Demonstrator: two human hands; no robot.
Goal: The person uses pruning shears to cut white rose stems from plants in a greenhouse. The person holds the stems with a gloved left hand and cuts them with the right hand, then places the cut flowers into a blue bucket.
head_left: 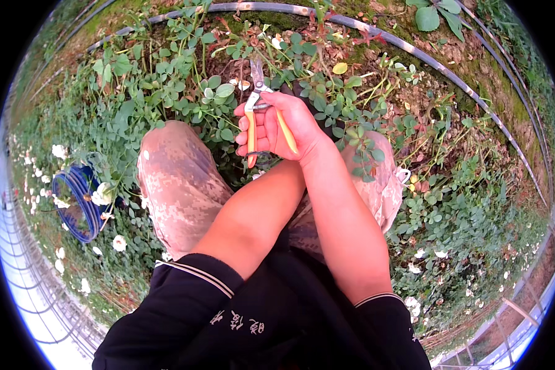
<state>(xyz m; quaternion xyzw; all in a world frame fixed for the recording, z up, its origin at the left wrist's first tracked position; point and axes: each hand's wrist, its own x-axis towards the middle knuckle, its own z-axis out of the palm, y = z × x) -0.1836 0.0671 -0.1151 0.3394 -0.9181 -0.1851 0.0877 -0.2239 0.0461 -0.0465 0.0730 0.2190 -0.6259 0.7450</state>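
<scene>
My right hand [283, 126] is wrapped round pruning shears [258, 105] with yellow handles. Their metal blades point away from me into the leafy rose stems, and a coil spring shows between the handles. I cannot make out whether a stem lies between the blades. My left forearm [259, 206] crosses beneath my right wrist. Beyond the wrist, a dark glove-like patch [320, 114] shows among the leaves, seemingly my left hand; its fingers are hidden. Green rose leaves [225, 90] and thin stems surround both hands.
My knees in camouflage trousers [179, 179] flank the work area. A dark irrigation hose [407, 46] arcs across the soil beyond the plants. At the left, a blue ribbed bucket [80, 203] lies tilted among white blooms [119, 243]. More rose bushes grow at the right.
</scene>
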